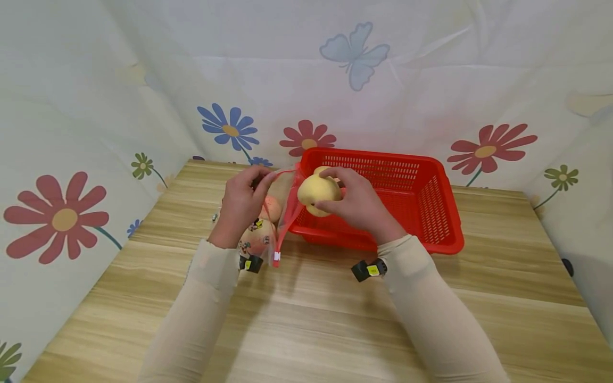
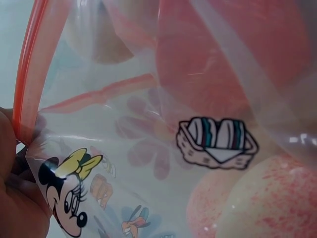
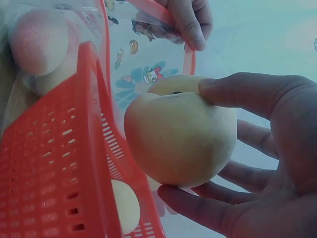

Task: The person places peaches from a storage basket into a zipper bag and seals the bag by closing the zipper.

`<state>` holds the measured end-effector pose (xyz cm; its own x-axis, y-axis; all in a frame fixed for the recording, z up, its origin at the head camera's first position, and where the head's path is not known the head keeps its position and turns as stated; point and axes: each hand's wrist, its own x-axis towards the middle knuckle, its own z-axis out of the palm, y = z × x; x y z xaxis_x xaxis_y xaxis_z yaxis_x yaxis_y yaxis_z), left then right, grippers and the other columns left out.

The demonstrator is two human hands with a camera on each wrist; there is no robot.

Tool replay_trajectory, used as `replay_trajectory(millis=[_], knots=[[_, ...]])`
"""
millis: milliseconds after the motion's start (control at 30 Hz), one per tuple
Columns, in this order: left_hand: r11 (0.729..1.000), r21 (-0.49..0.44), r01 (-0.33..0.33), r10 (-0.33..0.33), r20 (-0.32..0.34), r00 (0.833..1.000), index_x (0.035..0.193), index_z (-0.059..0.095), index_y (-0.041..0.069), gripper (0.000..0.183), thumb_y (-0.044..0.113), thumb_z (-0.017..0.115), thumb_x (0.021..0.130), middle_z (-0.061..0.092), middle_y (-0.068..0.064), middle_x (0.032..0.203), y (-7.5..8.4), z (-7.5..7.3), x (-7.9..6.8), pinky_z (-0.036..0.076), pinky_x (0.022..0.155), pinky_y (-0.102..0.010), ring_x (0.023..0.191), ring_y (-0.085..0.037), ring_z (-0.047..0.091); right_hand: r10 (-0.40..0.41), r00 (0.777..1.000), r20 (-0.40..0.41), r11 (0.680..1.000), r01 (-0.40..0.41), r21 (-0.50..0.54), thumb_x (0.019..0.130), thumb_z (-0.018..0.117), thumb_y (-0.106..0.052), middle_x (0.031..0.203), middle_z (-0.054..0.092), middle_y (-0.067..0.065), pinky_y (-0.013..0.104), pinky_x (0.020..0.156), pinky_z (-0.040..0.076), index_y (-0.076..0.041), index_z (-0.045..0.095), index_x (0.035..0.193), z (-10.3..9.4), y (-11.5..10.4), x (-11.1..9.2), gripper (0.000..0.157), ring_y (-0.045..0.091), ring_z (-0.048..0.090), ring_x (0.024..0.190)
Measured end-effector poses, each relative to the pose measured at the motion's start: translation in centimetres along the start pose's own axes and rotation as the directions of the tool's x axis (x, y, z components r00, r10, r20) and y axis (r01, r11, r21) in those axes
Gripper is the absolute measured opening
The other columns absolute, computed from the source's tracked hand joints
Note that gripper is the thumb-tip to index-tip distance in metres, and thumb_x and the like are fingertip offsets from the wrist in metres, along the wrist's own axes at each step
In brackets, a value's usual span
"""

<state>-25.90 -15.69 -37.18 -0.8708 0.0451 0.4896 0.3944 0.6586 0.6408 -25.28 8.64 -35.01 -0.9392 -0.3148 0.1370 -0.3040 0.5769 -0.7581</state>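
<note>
My right hand (image 1: pixel 356 201) grips a pale yellow peach (image 1: pixel 313 191) by its sides, thumb on one side and fingers on the other, above the left end of a red plastic basket (image 1: pixel 383 155). Left of the basket is a clear zip bag (image 2: pixel 124 168) with cartoon prints and a red zipper edge. My left hand (image 1: pixel 241 199) pinches that edge, and the bag's mouth gapes toward the peach. Pink-speckled peaches (image 3: pixel 40 42) lie inside the bag. In the right wrist view, another pale yellow fruit (image 3: pixel 127 207) shows low in the basket, partly hidden by its wall.
Both basket and bag stand on a wood-grain table (image 1: pixel 306 319). A white sheet (image 1: pixel 268 58) printed with flowers and a butterfly hangs behind and at the sides. The slider (image 1: pixel 276 256) sits at the bag's near corner.
</note>
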Motion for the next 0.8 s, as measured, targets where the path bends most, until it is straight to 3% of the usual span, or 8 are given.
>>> replay_trajectory(millis=[467,800], knots=[[1.000,-0.010,0.011,-0.011,-0.002,1.000,0.107,0.068,0.013,0.024,0.033,0.060,0.095,0.058,-0.003,0.079,-0.1,0.0,-0.1,0.048,0.058,-0.025,0.070,-0.019,0.050,-0.026,1.000,-0.013,1.000,0.026,-0.018,0.080,0.080,-0.030,0.132,0.052,-0.001,0.038,0.079,0.058,-0.023,0.053,0.131,0.8,0.1,0.1,0.059,0.023,0.054,0.107],[1.000,-0.026,-0.009,0.009,-0.012,1.000,0.105,0.069,0.012,0.025,0.034,0.060,0.095,0.059,-0.003,0.079,-0.2,0.1,0.0,0.047,0.057,-0.025,0.069,-0.018,0.050,-0.050,0.998,-0.036,0.997,0.052,0.056,0.081,0.079,-0.029,0.134,0.050,0.000,0.037,0.081,0.058,-0.022,0.053,0.131,1.4,-0.2,0.2,0.056,0.025,0.058,0.105]])
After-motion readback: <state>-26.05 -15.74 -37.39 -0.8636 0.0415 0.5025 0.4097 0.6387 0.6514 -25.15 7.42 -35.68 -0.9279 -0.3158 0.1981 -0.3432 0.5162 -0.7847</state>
